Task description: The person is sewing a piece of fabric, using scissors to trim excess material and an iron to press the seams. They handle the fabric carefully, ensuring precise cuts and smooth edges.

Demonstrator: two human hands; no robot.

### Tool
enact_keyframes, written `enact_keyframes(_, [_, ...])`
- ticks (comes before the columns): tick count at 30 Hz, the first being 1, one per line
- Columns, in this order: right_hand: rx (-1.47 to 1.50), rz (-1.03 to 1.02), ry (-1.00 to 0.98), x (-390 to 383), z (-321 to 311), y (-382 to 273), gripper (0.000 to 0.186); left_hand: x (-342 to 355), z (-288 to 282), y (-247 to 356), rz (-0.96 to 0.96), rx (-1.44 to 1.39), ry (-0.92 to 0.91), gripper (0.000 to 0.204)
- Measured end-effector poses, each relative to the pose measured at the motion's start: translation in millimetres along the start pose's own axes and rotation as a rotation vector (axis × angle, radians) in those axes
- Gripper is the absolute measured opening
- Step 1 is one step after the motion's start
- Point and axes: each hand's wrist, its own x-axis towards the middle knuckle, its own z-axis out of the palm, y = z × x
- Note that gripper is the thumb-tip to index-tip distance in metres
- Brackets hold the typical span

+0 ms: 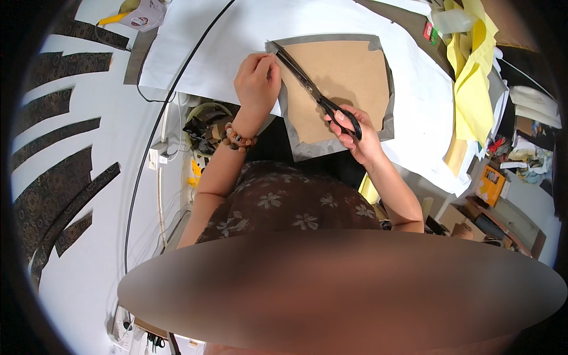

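Observation:
A tan, nearly square board or paper panel [349,71] lies on a slightly larger piece of dark grey fabric [310,152], which shows as a border around it. In my right hand [364,139] is a pair of black-handled scissors [302,77], its blades slanting across the panel. The scissor tips reach the far left corner of the fabric. At that same corner my left hand [257,74] is closed, thumb and fingers pinched together on the fabric's edge. Its fingertips sit close beside the blade tips. A beaded bracelet [239,139] circles the left wrist.
White paper [207,53] covers the table beneath the panel. Yellow sheets [473,83] and a translucent container [454,21] lie at the right. A black cable [171,89] runs down the left side. Below the table edge stands a bin [207,127] with dark scraps.

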Motion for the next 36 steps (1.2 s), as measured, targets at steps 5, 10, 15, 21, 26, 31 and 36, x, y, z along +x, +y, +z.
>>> enact_keyframes(5, [0.006, -0.014, -0.012, -2.6, -1.1, 5.3, 0.035, 0.6, 0.1, -0.1, 0.006, -0.007, 0.013, 0.014])
enact_keyframes(10, [-0.018, 0.017, -0.005, -5.4, -2.4, 1.8, 0.037, 0.3, 0.3, -2.4, 0.001, -0.001, 0.009, 0.016])
enact_keyframes(15, [-0.021, 0.026, -0.009, -0.2, 0.1, -4.2, 0.037, -0.2, -0.1, -2.7, 0.033, 0.007, 0.013, 0.016])
enact_keyframes(21, [-0.066, 0.056, -0.002, -1.7, -1.0, -17.1, 0.037, 0.2, -0.6, 0.6, -0.004, 0.009, -0.017, 0.016])
enact_keyframes(26, [-0.098, 0.054, 0.0, -1.8, -2.7, -24.6, 0.037, 1.4, -0.4, -0.8, 0.031, 0.015, 0.013, 0.016])
enact_keyframes(31, [-0.116, 0.065, 0.003, 0.1, -1.0, -30.5, 0.037, -0.3, 0.0, 1.1, -0.01, 0.002, -0.006, 0.016])
enact_keyframes(36, [-0.108, 0.051, 0.018, -1.4, -0.9, -28.1, 0.037, -1.5, 1.0, -0.9, -0.027, -0.013, -0.011, 0.016])
